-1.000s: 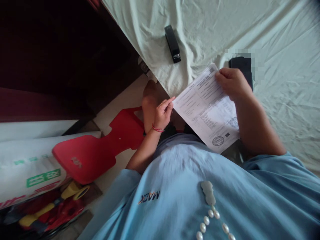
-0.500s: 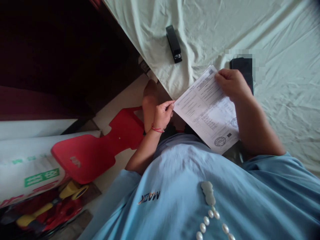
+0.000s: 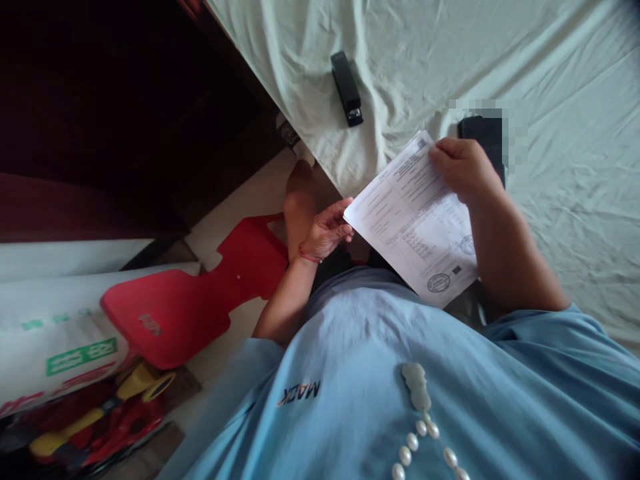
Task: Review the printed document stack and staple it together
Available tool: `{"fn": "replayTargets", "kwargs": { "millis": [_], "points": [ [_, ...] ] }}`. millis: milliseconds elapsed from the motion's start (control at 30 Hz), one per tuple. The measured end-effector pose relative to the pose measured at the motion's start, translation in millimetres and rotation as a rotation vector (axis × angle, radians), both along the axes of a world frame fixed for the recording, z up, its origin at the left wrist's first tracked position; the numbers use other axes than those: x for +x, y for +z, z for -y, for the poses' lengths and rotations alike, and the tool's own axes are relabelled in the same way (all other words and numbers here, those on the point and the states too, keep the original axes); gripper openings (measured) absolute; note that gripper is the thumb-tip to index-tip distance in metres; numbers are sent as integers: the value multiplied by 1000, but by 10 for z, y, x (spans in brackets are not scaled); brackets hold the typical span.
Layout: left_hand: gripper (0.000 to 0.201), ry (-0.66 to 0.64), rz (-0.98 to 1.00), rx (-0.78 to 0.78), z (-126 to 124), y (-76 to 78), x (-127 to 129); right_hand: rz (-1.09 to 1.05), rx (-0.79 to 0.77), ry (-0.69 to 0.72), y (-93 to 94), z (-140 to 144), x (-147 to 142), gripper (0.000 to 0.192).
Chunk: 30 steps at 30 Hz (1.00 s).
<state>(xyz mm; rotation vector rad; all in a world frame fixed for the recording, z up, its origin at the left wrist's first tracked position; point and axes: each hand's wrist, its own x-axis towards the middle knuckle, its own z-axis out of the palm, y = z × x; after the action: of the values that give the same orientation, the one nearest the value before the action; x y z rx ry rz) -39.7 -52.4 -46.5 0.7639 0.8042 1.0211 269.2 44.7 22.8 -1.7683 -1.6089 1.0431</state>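
Right hand (image 3: 463,170) pinches the far corner of a white printed paper sheet bearing round stamps (image 3: 413,223), holding it tilted over the lap for reading; left hand (image 3: 327,230), fingers loosely curled and palm up, supports its near-left edge. A black stapler (image 3: 347,88) lies on the pale wrinkled bedsheet (image 3: 550,80) beyond

White sheet of paper (image 3: 410,220), printed with grey lines of text and round dark stamps. Just beyond it, a black stapler (image 3: 347,88) on a pale green, creased bedsheet (image 3: 550,73). Left of the paper, a red thread bracelet (image 3: 309,255), then a bright red plastic board (image 3: 200,293). Near the paper, a light blue shirt (image 3: 350,373) with white pearls (image 3: 425,447).
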Motion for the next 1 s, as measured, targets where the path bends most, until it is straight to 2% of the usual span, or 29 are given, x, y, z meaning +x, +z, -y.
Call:
{"fn": "replayTargets", "kwargs": {
  "millis": [133, 267, 567, 833, 1000],
  "points": [
    [65, -37, -68, 39, -82, -43, -32, 15, -5, 4, 31, 14, -10, 49],
    [54, -52, -99, 19, -135, -49, -61, 23, -4, 9, 52, 28, -15, 51],
    [49, 44, -136, 11, -155, -145, -52, 44, 55, 11, -32, -4, 13, 55],
    [38, 93, -108, 13, -92, -83, -35, 27, 49, 2, 23, 26, -21, 55],
    [47, 141, -113, 32, -64, -103, -25, 9, 16, -16, 57, 40, -40, 52]
  ]
}}
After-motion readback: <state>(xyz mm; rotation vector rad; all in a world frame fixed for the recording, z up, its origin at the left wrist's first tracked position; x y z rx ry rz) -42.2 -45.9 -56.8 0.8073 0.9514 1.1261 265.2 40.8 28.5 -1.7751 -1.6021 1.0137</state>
